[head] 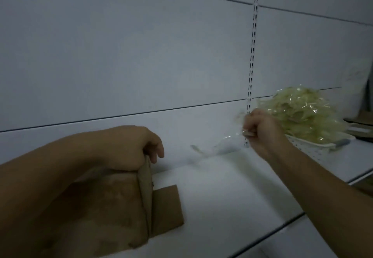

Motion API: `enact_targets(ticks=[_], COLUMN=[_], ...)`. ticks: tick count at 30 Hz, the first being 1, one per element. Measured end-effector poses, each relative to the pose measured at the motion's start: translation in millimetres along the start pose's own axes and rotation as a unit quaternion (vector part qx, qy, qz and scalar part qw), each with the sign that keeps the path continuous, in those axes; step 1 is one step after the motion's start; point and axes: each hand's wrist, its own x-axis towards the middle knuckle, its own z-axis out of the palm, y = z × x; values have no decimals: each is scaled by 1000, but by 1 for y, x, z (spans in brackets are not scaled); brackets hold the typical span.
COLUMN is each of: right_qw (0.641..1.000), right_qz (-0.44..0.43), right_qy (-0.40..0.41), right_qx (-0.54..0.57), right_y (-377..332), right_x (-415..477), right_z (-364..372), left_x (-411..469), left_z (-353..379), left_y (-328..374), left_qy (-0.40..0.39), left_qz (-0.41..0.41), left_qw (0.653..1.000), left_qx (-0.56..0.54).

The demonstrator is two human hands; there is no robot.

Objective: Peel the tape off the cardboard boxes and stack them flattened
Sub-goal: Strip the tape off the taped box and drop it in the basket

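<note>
Head view, left hand (pixel 131 148): fingers curled over the top edge of the cardboard box (pixel 113 207), gripping it.
Cardboard box: partly collapsed, standing on the white shelf (pixel 222 197) at lower left, with one flap lying flat to its right.
Right hand (pixel 260 128): closed, pinching a strip of clear tape (pixel 222 142) that trails to the left and is blurred.
Tape pile (pixel 302 116): a crumpled yellowish wad on a white tray (pixel 298 141), just behind the right hand.

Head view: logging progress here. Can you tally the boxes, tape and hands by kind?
cardboard box: 1
tape strip: 1
tape pile: 1
hands: 2, left hand, right hand
Total: 5; dark stack far right unclear, uncounted
</note>
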Motion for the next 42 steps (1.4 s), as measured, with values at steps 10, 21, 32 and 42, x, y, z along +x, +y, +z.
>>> enact_targets(ticks=[10, 21, 32, 42], right_qw=[992, 981, 971, 695], right_qz=[16, -14, -203, -288], right_qy=[-114, -184, -1, -149], right_qx=[47, -53, -130, -642], right_y=[-48, -97, -149, -57], right_x=[-8, 16, 104, 114], right_z=[-12, -91, -204, -236], left_x=[29, 100, 218, 320], left_z=[-30, -63, -95, -66], left_y=[78, 137, 229, 248], left_qy=[138, 284, 451, 117], left_qz=[144, 263, 280, 42], left_qw=[954, 829, 839, 920], left_qx=[-223, -403, -118, -371])
